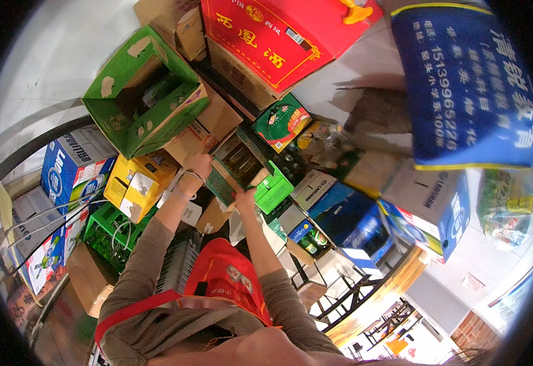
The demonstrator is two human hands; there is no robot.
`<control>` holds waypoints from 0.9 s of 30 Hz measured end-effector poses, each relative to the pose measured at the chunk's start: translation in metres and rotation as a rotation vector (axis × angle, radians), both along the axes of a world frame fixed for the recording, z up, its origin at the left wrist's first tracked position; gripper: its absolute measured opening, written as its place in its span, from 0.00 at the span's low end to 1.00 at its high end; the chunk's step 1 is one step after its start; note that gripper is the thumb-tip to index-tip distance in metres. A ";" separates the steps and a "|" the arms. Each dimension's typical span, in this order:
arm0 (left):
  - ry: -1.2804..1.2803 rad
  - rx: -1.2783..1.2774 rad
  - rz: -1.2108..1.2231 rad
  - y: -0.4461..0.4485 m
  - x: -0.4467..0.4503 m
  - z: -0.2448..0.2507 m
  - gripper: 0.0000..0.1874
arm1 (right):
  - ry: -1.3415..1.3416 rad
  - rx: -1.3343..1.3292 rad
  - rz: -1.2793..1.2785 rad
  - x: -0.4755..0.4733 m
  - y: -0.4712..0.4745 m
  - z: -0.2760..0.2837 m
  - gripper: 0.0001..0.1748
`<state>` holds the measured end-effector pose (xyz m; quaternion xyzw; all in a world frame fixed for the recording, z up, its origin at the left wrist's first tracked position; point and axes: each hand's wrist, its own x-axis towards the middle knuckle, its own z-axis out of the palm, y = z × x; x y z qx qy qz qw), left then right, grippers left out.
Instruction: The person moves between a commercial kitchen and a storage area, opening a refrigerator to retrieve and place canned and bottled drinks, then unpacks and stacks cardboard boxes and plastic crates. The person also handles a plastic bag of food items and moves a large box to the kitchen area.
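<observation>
Both hands are on an opened cardboard box (224,186) with a dark green side and brown glass bottles (239,158) inside. My left hand (198,165) grips its left upper edge, with a bracelet at the wrist. My right hand (245,200) grips the near right edge, by a cut or folded flap. A bright green plastic crate piece (274,186) lies just right of the box. Beyond my left hand stands a large open green carton (134,137) with a dim object deep inside. The undersides of both hands are hidden.
A red carton (266,41) stands at the top. A yellow carton (145,180) and a green bottle crate (104,224) are at left. Blue beer cartons (353,219) stand at right, near a blue printed bag (467,87). Wooden tables (367,302) are farther off.
</observation>
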<state>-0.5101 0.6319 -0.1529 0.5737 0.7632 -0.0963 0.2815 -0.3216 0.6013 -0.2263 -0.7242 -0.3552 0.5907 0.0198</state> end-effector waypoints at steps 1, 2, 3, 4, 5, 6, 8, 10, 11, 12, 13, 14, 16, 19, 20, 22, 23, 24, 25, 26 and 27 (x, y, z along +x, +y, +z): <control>0.003 -0.012 -0.022 0.004 0.002 -0.002 0.15 | -0.050 0.048 0.074 -0.009 -0.002 0.007 0.42; -0.025 -0.121 -0.112 0.005 0.004 -0.003 0.16 | -0.098 0.096 0.149 -0.020 -0.005 0.014 0.44; -0.137 -0.066 -0.002 0.002 0.006 -0.003 0.17 | -0.099 0.079 0.244 -0.025 -0.005 0.021 0.47; -0.213 0.057 0.099 -0.002 0.010 -0.003 0.20 | -0.115 0.004 0.214 -0.030 -0.004 0.027 0.50; -0.296 0.141 0.199 -0.006 0.012 -0.003 0.22 | -0.160 0.024 0.290 -0.035 -0.003 0.032 0.50; -0.309 0.243 0.153 -0.010 0.012 -0.003 0.24 | -0.209 0.046 0.365 -0.037 -0.004 0.037 0.49; -0.351 0.331 0.075 -0.015 0.013 -0.005 0.28 | -0.315 0.094 0.508 -0.038 -0.006 0.044 0.48; -0.401 0.312 0.030 -0.016 0.016 -0.009 0.29 | -0.427 0.140 0.647 -0.038 -0.009 0.046 0.47; -0.426 0.307 0.007 -0.016 0.016 -0.011 0.30 | -0.500 0.143 0.720 -0.038 -0.010 0.047 0.47; -0.438 0.284 -0.006 -0.014 0.017 -0.014 0.29 | -0.481 0.154 0.673 -0.039 -0.012 0.048 0.46; -0.448 0.326 0.005 -0.013 0.015 -0.016 0.29 | -0.487 0.171 0.681 -0.039 -0.012 0.050 0.46; -0.476 0.342 0.007 -0.011 0.012 -0.020 0.29 | -0.495 0.186 0.688 -0.039 -0.011 0.052 0.46; -0.530 0.382 0.031 -0.011 0.010 -0.026 0.31 | -0.581 0.284 0.694 -0.037 -0.001 0.058 0.45; -0.485 0.392 0.028 -0.017 0.013 -0.033 0.32 | -0.620 0.886 0.484 -0.028 0.028 0.072 0.41; -0.403 0.357 -0.032 -0.020 0.018 -0.035 0.31 | -0.607 0.955 0.461 -0.026 0.040 0.075 0.39; -0.218 0.304 -0.151 -0.027 0.034 -0.039 0.28 | -0.602 1.123 0.419 -0.023 0.066 0.077 0.36; -0.171 0.274 -0.175 -0.035 0.038 -0.041 0.28 | -0.645 1.073 0.460 -0.020 0.077 0.076 0.34; -0.144 0.299 -0.191 -0.042 0.042 -0.043 0.28 | -0.690 1.027 0.511 -0.016 0.086 0.074 0.33; -0.113 0.289 -0.211 -0.047 0.044 -0.045 0.28 | -0.742 1.038 0.560 -0.011 0.090 0.071 0.31; -0.105 0.285 -0.197 -0.049 0.044 -0.048 0.29 | -0.761 1.213 0.630 -0.006 0.091 0.068 0.30; -0.148 0.339 -0.186 -0.052 0.043 -0.049 0.27 | -0.657 1.144 0.759 -0.005 0.084 0.064 0.31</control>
